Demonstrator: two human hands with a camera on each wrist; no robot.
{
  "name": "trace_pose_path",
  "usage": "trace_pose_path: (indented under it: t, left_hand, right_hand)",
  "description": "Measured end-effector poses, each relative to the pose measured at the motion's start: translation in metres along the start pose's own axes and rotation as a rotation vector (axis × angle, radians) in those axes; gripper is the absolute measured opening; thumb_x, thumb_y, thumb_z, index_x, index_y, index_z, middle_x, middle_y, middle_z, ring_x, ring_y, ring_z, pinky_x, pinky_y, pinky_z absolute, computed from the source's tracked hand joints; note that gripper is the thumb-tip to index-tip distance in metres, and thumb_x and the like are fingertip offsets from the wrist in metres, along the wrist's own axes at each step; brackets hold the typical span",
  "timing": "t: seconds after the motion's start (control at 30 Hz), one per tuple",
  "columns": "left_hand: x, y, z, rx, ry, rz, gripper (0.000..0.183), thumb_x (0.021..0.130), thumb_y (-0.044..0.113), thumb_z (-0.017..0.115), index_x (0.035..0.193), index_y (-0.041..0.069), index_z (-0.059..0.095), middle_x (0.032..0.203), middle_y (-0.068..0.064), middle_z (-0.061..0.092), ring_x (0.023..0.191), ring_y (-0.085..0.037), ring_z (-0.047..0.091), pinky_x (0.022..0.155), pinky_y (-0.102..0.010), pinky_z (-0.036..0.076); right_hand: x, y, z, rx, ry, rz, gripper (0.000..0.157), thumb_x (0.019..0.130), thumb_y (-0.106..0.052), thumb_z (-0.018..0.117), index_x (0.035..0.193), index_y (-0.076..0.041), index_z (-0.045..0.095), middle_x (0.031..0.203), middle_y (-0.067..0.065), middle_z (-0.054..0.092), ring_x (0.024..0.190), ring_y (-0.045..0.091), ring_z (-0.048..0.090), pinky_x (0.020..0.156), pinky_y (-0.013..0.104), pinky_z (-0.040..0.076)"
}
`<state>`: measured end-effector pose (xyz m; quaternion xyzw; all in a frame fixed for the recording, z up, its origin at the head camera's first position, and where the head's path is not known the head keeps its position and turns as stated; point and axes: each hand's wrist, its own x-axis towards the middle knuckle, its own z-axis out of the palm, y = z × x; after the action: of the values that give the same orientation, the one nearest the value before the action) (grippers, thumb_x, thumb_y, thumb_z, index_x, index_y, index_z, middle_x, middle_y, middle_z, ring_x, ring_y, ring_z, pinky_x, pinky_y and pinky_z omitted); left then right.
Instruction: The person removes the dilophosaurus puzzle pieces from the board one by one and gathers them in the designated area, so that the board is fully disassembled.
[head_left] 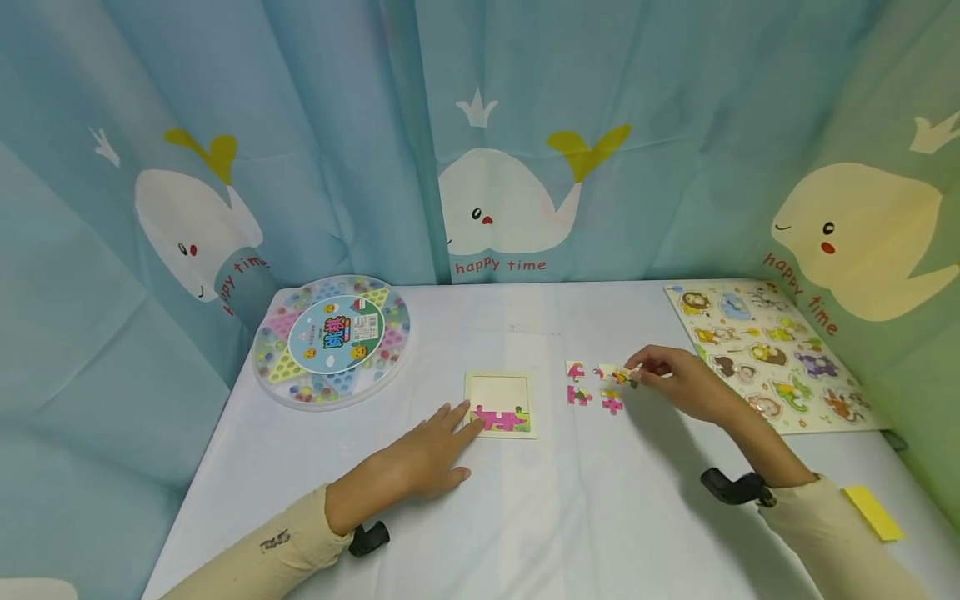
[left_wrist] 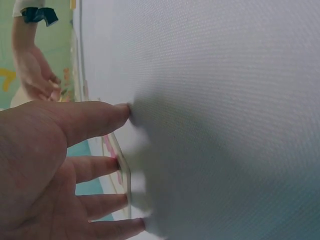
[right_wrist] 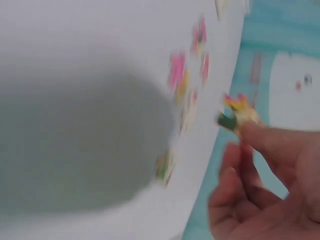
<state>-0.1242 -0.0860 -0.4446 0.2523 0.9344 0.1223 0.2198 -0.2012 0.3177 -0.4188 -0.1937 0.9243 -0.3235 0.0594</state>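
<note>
A small square puzzle tray (head_left: pixel 497 385) lies mid-table, with pink and green pieces (head_left: pixel 501 420) filling its lower part. My left hand (head_left: pixel 420 461) rests beside it, fingers spread and fairly straight, the fingertips at the tray's left edge. In the left wrist view, fingers (left_wrist: pixel 102 205) reach along the tray rim. Right of the tray, my right hand (head_left: pixel 686 385) pinches a jigsaw piece (right_wrist: pixel 239 114) of yellow, pink and green between thumb and finger, held above the cloth. Several loose jigsaw pieces (head_left: pixel 579 396) lie between the tray and that hand; they look blurred in the right wrist view.
A round marble board game (head_left: pixel 336 333) sits at the table's back left. At the right lies an animal picture board (head_left: pixel 768 354), close to my right forearm. A yellow slip (head_left: pixel 874 513) is near the right edge. Whale-print curtains (head_left: pixel 510 200) enclose the white table.
</note>
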Motion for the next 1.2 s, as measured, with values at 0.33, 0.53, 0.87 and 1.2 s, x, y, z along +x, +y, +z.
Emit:
trace_pose_path:
  t: [0.33,0.53,0.87,1.2]
  left_hand:
    - [-0.003,0.001,0.000,0.005,0.006,0.007,0.071,0.102,0.033,0.070,0.164,0.015,0.040,0.175,-0.014,0.024,0.160,-0.039,0.024,0.124,-0.057,0.033]
    - [-0.002,0.000,0.000,0.003,0.001,0.013,0.072,0.102,0.033,0.070,0.164,0.016,0.039,0.175,-0.014,0.023,0.161,-0.039,0.023,0.125,-0.057,0.032]
    - [-0.001,-0.001,-0.001,-0.016,-0.005,0.012,0.071,0.104,0.033,0.068,0.165,0.016,0.037,0.176,-0.013,0.021,0.161,-0.038,0.021,0.126,-0.056,0.031]
    - [-0.002,0.001,-0.003,0.005,0.009,0.016,0.070,0.102,0.032,0.070,0.164,0.014,0.040,0.174,-0.015,0.024,0.160,-0.039,0.025,0.124,-0.056,0.034]
  right_hand:
    - [-0.017,0.043,-0.014,0.133,-0.205,0.058,0.013,0.104,-0.001,0.062,0.111,0.002,0.073,0.097,0.006,0.071,0.085,0.006,0.059,0.074,0.023,0.051]
    - [-0.017,0.044,0.001,-0.013,-0.127,0.086,0.007,0.103,-0.005,0.066,0.105,-0.003,0.073,0.091,0.001,0.068,0.080,0.007,0.055,0.069,0.027,0.047]
    - [-0.016,0.035,0.022,-0.209,0.031,0.070,0.008,0.096,0.000,0.072,0.103,-0.001,0.070,0.091,0.010,0.062,0.082,0.022,0.059,0.069,0.036,0.050]
    - [0.013,-0.050,0.070,-0.081,0.029,-0.028,0.019,0.096,-0.001,0.072,0.114,0.003,0.069,0.096,0.010,0.067,0.086,0.020,0.063,0.074,0.038,0.055]
